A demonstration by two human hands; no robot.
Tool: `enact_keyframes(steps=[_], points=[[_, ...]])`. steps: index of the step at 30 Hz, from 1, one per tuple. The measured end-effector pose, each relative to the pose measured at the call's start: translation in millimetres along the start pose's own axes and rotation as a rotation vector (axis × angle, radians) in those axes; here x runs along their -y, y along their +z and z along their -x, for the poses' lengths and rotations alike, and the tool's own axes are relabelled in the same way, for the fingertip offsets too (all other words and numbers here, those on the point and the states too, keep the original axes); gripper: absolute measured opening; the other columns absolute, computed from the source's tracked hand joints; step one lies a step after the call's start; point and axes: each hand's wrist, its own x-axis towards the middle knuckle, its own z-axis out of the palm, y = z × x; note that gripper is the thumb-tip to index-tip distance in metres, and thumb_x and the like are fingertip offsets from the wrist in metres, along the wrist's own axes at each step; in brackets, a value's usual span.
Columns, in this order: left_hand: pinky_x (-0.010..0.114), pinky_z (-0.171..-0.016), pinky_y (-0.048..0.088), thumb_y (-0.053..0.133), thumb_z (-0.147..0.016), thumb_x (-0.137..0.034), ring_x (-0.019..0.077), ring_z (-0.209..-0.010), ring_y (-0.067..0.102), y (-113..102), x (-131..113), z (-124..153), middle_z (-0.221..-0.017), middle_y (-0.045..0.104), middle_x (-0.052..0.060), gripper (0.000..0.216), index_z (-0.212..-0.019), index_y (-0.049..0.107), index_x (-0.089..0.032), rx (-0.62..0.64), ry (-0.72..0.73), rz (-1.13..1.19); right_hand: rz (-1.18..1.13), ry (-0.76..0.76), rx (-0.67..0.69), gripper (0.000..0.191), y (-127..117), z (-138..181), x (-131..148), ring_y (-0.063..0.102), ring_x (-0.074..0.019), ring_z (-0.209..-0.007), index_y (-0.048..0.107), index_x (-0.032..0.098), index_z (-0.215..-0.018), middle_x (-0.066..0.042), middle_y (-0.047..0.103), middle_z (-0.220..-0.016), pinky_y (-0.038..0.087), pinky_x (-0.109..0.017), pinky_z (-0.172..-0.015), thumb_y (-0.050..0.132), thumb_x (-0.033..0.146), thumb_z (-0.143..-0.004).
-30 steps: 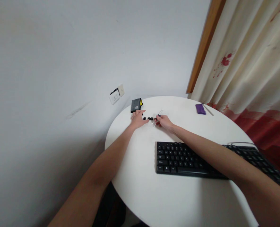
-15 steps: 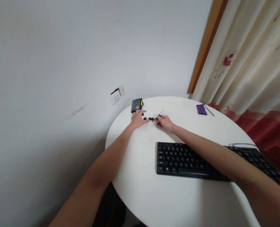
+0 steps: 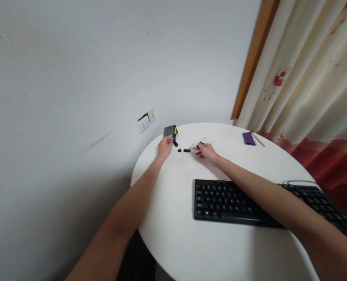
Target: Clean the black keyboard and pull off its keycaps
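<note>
My left hand [image 3: 165, 148] is at the near edge of a small grey pouch [image 3: 169, 131] with a yellow patch and a black loop, its fingers closed on that edge. In my right hand [image 3: 206, 151] is a wire keycap puller [image 3: 200, 144] with a black handle; its thin wires stick out on both sides of the fingers. Between the hands a few small black keycaps [image 3: 186, 150] lie on the white table, two side by side and one keycap [image 3: 179, 150] a little apart to the left.
A black keyboard [image 3: 220, 199] lies on the round white table [image 3: 173, 218] under my right forearm. At the back right are a purple cloth pouch [image 3: 248, 138] and a pale stick [image 3: 258, 139]. A wall with a socket [image 3: 143, 125] borders the left; a curtain [image 3: 308, 78] hangs right.
My left hand has moved from beside the keycaps back to the pouch, and its spread fingers have closed there. The right hand stays near the keycaps with the puller, slightly farther right.
</note>
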Motion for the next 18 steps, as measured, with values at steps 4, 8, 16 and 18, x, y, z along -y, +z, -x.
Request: enact_keyframes(steps=[4, 8, 16, 18], points=[[0.031, -0.076, 0.051, 0.067, -0.071, -0.023, 0.0183, -0.08, 0.063, -7, 3, 5, -0.1, 0.07, 0.007, 0.04, -0.111, 0.064, -0.016, 0.163, 0.008, -0.003, -0.004, -0.027, -0.026, 0.031, -16, 5, 20, 0.061, -0.009, -0.061, 0.059, 0.014, -0.079, -0.013, 0.071, -0.106, 0.044, -0.02, -0.054, 0.042, 0.029, -0.099], [0.03, -0.072, 0.05, 0.074, -0.066, -0.026, 0.0185, -0.08, 0.061, -9, 3, 9, -0.096, 0.07, 0.006, 0.052, -0.115, 0.062, -0.016, 0.261, 0.038, -0.013, -0.008, -0.05, -0.025, 0.036, -34, 17, 33, 0.062, -0.0106, -0.065, 0.06, 0.013, -0.075, -0.014, 0.071, -0.107, 0.045, -0.022, -0.057, 0.04, 0.03, -0.099], [0.032, -0.078, 0.049, 0.073, -0.065, -0.028, 0.0208, -0.088, 0.059, -6, 7, 7, -0.099, 0.069, 0.005, 0.056, -0.119, 0.06, -0.018, 0.29, 0.063, -0.047, 0.029, -0.027, -0.016, 0.038, -49, 36, 28, 0.063, -0.0123, -0.068, 0.062, 0.013, -0.073, -0.015, 0.072, -0.103, 0.045, -0.023, -0.057, 0.042, 0.033, -0.098], [0.031, -0.078, 0.049, 0.074, -0.065, -0.029, 0.0213, -0.09, 0.059, -5, 9, 7, -0.1, 0.069, 0.005, 0.058, -0.12, 0.059, -0.019, 0.298, 0.069, -0.05, 0.089, -0.025, -0.007, 0.037, -46, 36, 21, 0.064, -0.0128, -0.066, 0.063, 0.013, -0.073, -0.016, 0.073, -0.1, 0.046, -0.023, -0.056, 0.042, 0.032, -0.097]])
